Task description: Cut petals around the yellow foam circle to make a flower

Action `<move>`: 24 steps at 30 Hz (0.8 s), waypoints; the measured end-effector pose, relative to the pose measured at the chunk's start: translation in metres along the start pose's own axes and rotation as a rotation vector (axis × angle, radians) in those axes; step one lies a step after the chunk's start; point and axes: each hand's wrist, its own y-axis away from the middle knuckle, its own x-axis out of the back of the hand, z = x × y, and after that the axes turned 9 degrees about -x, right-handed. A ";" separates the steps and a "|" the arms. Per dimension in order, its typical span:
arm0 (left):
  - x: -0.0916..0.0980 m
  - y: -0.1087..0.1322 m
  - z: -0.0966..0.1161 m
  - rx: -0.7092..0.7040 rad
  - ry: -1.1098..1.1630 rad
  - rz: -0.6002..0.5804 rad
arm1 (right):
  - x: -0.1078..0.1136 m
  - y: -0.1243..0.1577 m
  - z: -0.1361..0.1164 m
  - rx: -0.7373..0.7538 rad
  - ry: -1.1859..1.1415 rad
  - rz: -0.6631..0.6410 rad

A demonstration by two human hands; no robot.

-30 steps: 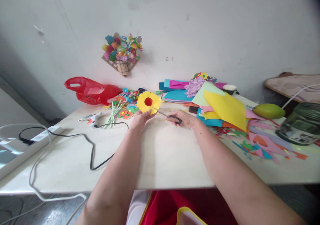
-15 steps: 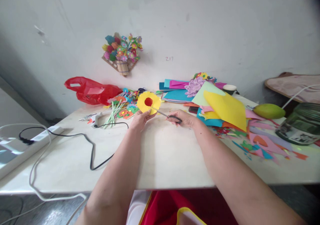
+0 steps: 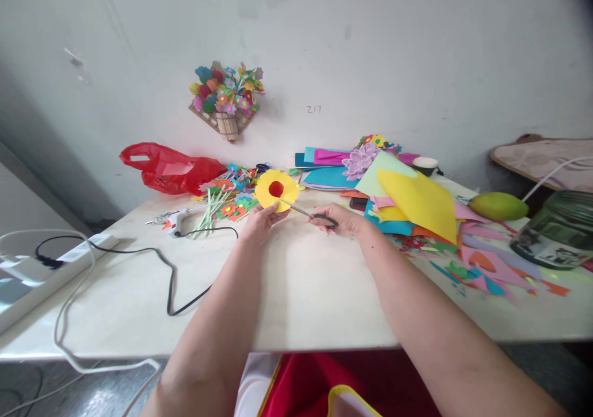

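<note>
Head view: scissors (image 3: 302,210) up against the yellow flower (image 3: 277,175), held above mid-table!

Left hand (image 3: 265,220) has its fingers clamped on the flower's near edge; right hand (image 3: 341,218) is closed around the scissors' dark handles, the tip lying just below the red centre (image 3: 276,189). And how far along? Scalloped rim shaped, centre showing red, so this one looks well advanced; whether more trimming remains, I cannot tell. Over on the left, cut flowers (image 3: 234,210) lie beside pale strips (image 3: 210,210), glue gun (image 3: 174,222) nearby; on the right, sheets (image 3: 421,201) sit uncut or partly cut, scraps (image 3: 491,269) nearer.
</note>
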 end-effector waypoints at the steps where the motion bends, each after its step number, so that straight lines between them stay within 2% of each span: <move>1: 0.000 0.000 0.000 0.005 -0.003 0.004 | 0.000 0.000 0.000 -0.003 -0.004 0.001; 24: -0.001 0.003 0.004 0.005 -0.038 -0.008 | -0.003 0.004 -0.006 -0.032 -0.014 -0.002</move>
